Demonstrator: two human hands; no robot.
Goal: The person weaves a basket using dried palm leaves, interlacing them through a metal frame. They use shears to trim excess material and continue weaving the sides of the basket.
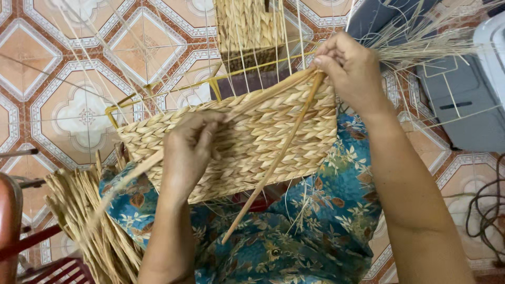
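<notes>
A woven basket (247, 142) lies on the lap at frame centre. A straw strand (279, 158) is pinched closed by the right hand (350, 68); the left hand (189, 152) presses the weave, fingers curled. The weaving step seems in hand; careful threading is probably needed next.

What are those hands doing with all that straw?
A person is weaving a basket panel of braided straw-coloured fibre, resting on their lap over a blue floral garment. The left hand presses on the woven face and holds a flat strand there. The right hand pinches a long strand at the panel's top edge. A bundle of loose fibre lies beside the lap on the tiled floor.
</notes>
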